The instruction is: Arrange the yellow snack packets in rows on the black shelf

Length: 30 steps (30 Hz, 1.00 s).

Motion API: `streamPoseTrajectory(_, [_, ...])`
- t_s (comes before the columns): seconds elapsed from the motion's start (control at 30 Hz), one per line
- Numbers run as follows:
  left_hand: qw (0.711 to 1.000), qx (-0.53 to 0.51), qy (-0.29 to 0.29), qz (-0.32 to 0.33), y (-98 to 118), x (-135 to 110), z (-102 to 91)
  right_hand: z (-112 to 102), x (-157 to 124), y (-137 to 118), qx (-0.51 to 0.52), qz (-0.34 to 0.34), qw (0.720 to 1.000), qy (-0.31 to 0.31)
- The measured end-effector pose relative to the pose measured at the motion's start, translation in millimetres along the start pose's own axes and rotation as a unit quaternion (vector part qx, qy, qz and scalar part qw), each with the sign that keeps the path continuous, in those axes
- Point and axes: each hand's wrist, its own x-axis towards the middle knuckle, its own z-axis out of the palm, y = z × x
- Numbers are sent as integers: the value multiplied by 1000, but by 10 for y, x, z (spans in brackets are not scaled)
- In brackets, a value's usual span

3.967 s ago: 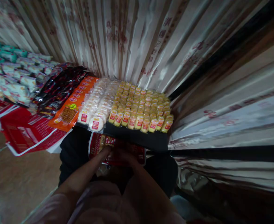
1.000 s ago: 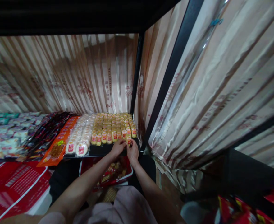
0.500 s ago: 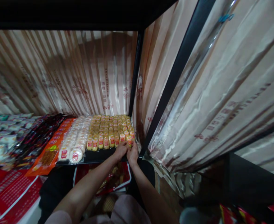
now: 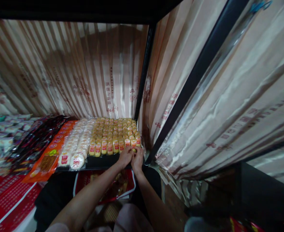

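Note:
Rows of small yellow packaged cakes with red-and-white labels stand on the dark shelf. At the front right end of these rows my left hand and my right hand meet, their fingers closed. Between the fingertips shows a bit of one yellow packaged cake; the rest of it is covered by the hands. Under my forearms sits a red basket with a pale rim, holding loose packets in clear wrapping.
Left of the cakes lie white round packaged cakes, an orange snack bag, dark shiny packets and white packets. A red perforated basket is at lower left. Black shelf posts and pleated curtains bound the back and right.
My hands have drawn closer together over the yellow packaged cake, which now shows less between them. The view has tilted and shifted slightly.

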Motion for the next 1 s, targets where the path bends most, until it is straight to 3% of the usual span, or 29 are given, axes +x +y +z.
streamPoseTrajectory(0.17, [994, 79, 29, 65, 6, -47, -17, -3, -31, -17, 7, 2, 1000, 2])
streamPoseTrajectory(0.3, [995, 83, -7, 57, -32, -45, -9, -18, -23, -36, -5, -7, 1000, 0])
streamPoseTrajectory(0.4, [996, 73, -1, 57, -65, -94, -13, -52, -34, -70, -19, -22, 1000, -1])
streamPoseTrajectory(0.53, [993, 62, 37, 92, -158, -303, -83, -80, -193, -128, -11, -47, 999, 8])
streamPoseTrajectory(0.63, [988, 59, 45, 133, -295, -543, -194, -74, -464, -144, 26, -82, 996, -20])
streamPoseTrajectory(0.73, [988, 80, 42, 125, -496, -775, -326, -61, -789, -127, 37, -95, 988, -117])
streamPoseTrajectory(0.8, [991, 100, 18, 89, -678, -881, -401, -40, -964, -95, 0, -78, 972, -220])
streamPoseTrajectory(0.9, [997, 62, -37, -39, -1009, -934, -458, 47, -1098, -15, -102, -38, 910, -399])
streamPoseTrajectory(0.93, [992, 31, -49, -113, -1122, -927, -457, 94, -1111, 21, -128, -29, 886, -445])
streamPoseTrajectory(1.0, [983, 5, -53, -177, -1329, -887, -423, 210, -1105, 101, -156, -20, 851, -501])
